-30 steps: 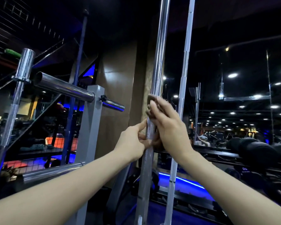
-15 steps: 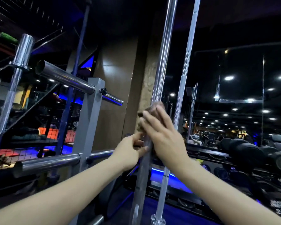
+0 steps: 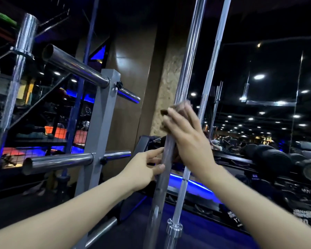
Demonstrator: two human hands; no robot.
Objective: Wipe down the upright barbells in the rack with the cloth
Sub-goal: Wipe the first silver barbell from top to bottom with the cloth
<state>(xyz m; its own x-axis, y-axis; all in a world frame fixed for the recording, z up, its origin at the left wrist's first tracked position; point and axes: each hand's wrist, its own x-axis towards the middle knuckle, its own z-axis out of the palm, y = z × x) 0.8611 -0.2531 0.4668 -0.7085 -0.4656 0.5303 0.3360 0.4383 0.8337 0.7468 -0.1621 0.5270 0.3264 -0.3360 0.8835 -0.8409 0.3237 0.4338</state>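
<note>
The right hand [image 3: 185,139] presses a brown cloth [image 3: 178,106] round the nearer barbell [image 3: 185,69]; just below, the left hand [image 3: 147,164] pinches the shaft (dim gym, grey rack post [image 3: 101,123] leftward).

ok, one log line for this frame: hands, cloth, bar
right hand: presses cloth on near barbell | left hand: pinches same bar lower | far barbell: untouched

The dark blue floor [image 3: 196,230] along the bottom of the frame carries two upright barbells [image 3: 184,72], side by side at centre.
</note>
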